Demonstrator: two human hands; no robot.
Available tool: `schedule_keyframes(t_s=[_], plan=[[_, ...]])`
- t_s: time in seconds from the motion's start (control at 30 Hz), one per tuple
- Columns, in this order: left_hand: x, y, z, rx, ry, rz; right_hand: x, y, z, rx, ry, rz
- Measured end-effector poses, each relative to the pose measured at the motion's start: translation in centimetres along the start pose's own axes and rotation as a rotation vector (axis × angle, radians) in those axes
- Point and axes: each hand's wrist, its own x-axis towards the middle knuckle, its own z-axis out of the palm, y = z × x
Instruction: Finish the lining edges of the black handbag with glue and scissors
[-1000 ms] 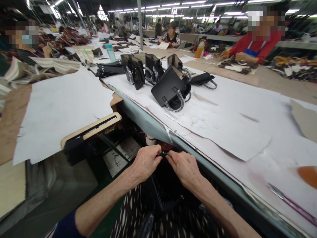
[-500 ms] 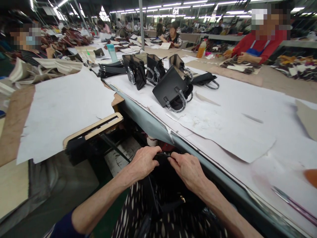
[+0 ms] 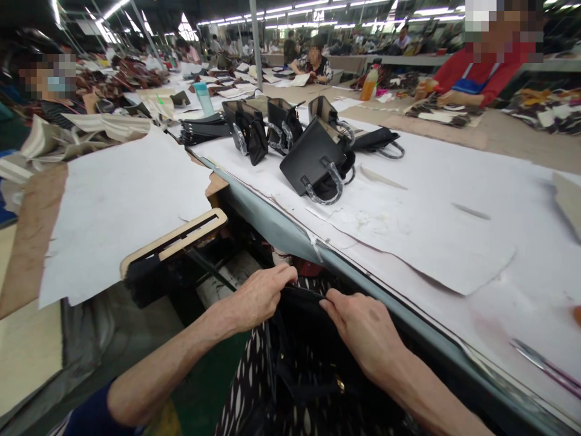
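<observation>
A black handbag (image 3: 304, 339) rests on my lap, dark against patterned clothing, with small gold-coloured metal bits showing on it. My left hand (image 3: 263, 297) pinches its upper edge near the left end. Further right along that edge, my right hand (image 3: 358, 321) grips it between thumb and fingers. The stretch of edge between the hands is pulled fairly straight. Much of the bag's lower part is lost in shadow and behind my right forearm.
On the white-covered table (image 3: 431, 242) several black handbags (image 3: 313, 160) stand or lean, handles wrapped in clear film. A pen-like metal tool (image 3: 540, 363) lies at right. Left are a slotted wooden-edged piece (image 3: 181, 239) and a paper-covered board (image 3: 122, 200). Co-workers sit beyond, one in red sleeves (image 3: 508, 72).
My hands have moved further apart along the bag's edge, the right one shifting right and down. More of the bag's edge shows between them. The view has shifted slightly.
</observation>
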Motion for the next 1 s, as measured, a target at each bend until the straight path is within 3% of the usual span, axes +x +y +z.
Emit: schedule_keyframes(t_s=[0.17,0.33,0.5,0.77,1.0], plan=[[1.1,0.4,0.5,-0.168,-0.073,0.097,-2.7,0.2,-0.8,-0.044,-0.040,0.081],[2.2,-0.2,2.3,-0.254,-0.102,0.108,-2.7,0.8,0.3,-0.074,-0.024,0.116],[2.5,-0.2,2.2,-0.287,-0.123,0.055,-2.4,1.5,0.8,-0.088,0.003,0.119],[3.2,-0.1,3.5,-0.183,0.084,0.081,-1.8,1.9,1.3,-0.064,-0.013,0.139],[3.6,-1.0,4.4,-0.133,0.066,0.142,-1.2,2.0,1.1,-0.053,-0.053,0.157]])
